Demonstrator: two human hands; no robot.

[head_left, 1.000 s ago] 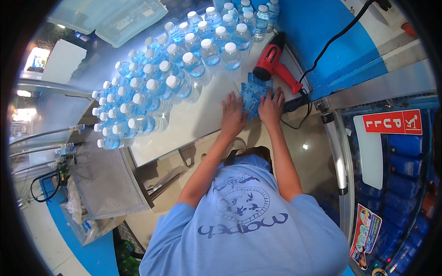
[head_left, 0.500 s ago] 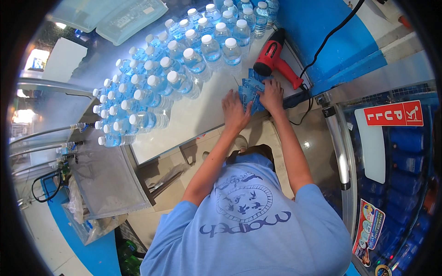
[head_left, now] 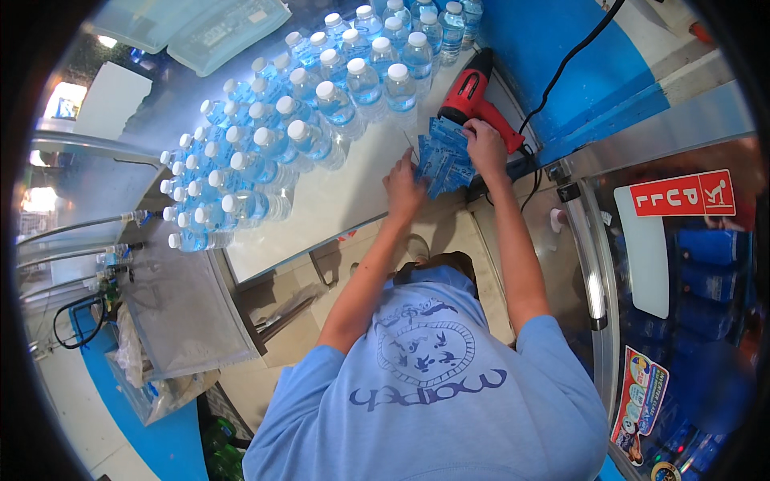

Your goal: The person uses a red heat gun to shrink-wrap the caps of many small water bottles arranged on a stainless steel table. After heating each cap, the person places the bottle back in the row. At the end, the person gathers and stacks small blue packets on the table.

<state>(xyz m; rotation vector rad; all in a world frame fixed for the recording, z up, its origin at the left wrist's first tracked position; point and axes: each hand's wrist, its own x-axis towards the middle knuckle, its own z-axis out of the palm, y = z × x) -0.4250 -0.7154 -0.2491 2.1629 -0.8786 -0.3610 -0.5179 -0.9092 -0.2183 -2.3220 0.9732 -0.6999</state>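
A loose pile of blue printed labels (head_left: pixel 443 167) lies at the right front edge of the white counter. My right hand (head_left: pixel 486 149) bends its fingers over the upper right of the pile and pinches a label there. On the pile's left side is my left hand (head_left: pixel 405 189), its index finger stretched out and its thumb side against the labels. Its other fingers are partly hidden. Just beyond the labels, a red and black heat gun (head_left: pixel 473 98) rests on its side, close to my right fingertips.
Many small clear water bottles (head_left: pixel 338 112) with white caps fill the counter's left and back. A black cord (head_left: pixel 553 92) hangs at the right by a blue wall. A glass-door cooler (head_left: pixel 597 264) stands to the right; thin hoses (head_left: pixel 76 224) are at the left.
My right hand has shifted up and slightly right, toward the heat gun. The labels are fanned out wider, and more of the pile shows between my hands.
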